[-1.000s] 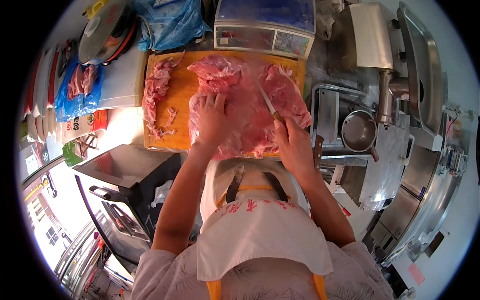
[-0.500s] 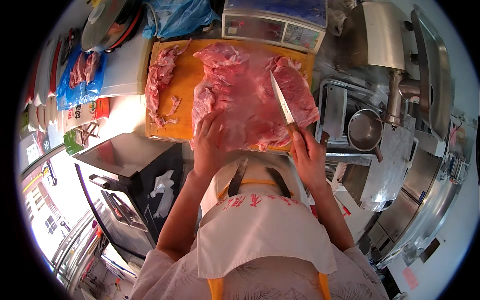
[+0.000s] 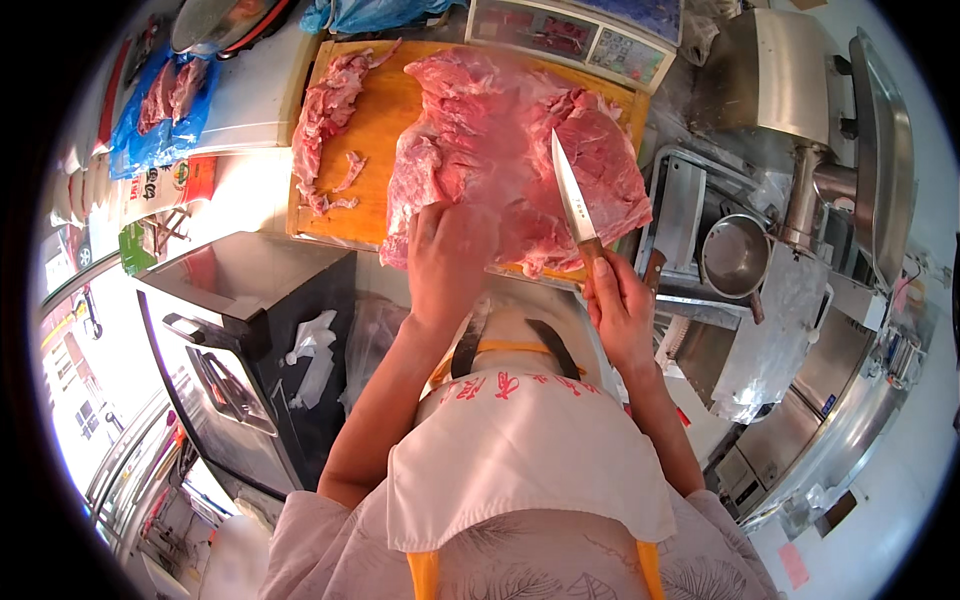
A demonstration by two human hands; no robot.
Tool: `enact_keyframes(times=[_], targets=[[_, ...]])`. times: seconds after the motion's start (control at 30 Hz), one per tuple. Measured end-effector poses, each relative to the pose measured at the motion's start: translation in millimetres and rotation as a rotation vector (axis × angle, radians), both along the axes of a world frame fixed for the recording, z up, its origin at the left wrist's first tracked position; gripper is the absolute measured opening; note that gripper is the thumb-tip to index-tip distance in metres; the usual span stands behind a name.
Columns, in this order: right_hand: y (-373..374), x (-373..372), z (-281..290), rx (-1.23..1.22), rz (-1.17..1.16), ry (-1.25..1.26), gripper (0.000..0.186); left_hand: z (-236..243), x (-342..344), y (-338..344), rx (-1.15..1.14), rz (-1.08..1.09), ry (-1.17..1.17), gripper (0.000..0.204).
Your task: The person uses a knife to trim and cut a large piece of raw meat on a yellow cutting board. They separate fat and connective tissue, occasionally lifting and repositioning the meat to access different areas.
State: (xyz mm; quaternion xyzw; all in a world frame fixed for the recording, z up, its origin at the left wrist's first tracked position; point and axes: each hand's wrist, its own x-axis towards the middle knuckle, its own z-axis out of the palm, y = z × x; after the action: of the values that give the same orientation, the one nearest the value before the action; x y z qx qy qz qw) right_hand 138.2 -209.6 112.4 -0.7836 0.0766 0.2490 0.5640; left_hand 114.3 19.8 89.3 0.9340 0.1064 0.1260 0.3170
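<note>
A large slab of raw meat (image 3: 600,170) lies spread over an orange cutting board (image 3: 378,130). Its middle is blurred in the picture. My left hand (image 3: 447,265) is at the slab's near edge, fingers curled in against the meat; the fingertips are partly hidden. A wooden-handled knife (image 3: 573,192) is in my right hand (image 3: 622,305), which is closed round the handle. Its blade points away from me and slightly left, over the right part of the slab. Meat trimmings (image 3: 328,120) lie in a strip along the board's left side.
Behind the board stands a weighing scale (image 3: 570,45). To the right are a metal pot (image 3: 735,255), another wooden knife handle (image 3: 653,270) and a steel machine (image 3: 770,80). Meat on a blue bag (image 3: 165,105) lies far left; a dark cabinet (image 3: 270,300) stands near left.
My left hand has shifted right along the slab's near edge, and its fingers are more curled. The knife stays in my right hand at nearly the same angle. The whole view has shifted slightly.
</note>
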Motion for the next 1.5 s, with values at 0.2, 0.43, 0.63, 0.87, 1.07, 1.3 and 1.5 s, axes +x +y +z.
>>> enact_keyframes(times=[0.2, 0.43, 0.63, 0.87, 1.07, 1.3, 1.5], targets=[[-7, -2, -1, 0.046, -0.007, 0.019, 0.031, -18, -23, 14, -0.067, 0.079, 0.053, 0.023], [-7, 0, -3, 0.062, 0.037, 0.02, 0.032, -12, -32, 6, -0.05, 0.06, 0.025, 0.022], [0, 4, 2, 0.065, 0.026, 0.037, 0.031, -17, -40, 19, -0.053, 0.118, -0.045, 0.025], [0, 6, 1, 0.049, 0.077, 0.06, 0.031, -37, -49, 40, -0.01, 0.174, 0.027, 0.022], [9, 9, 4, 0.063, 0.106, 0.054, 0.032, -32, -53, 37, -0.003, 0.165, 0.004, 0.017], [22, 13, 10, 0.054, 0.143, 0.074, 0.031, -20, -62, 27, -0.004, 0.13, -0.016, 0.018], [27, 18, 11, 0.062, 0.191, 0.058, 0.029, -29, -70, 42, -0.07, 0.289, 0.005, 0.019]])
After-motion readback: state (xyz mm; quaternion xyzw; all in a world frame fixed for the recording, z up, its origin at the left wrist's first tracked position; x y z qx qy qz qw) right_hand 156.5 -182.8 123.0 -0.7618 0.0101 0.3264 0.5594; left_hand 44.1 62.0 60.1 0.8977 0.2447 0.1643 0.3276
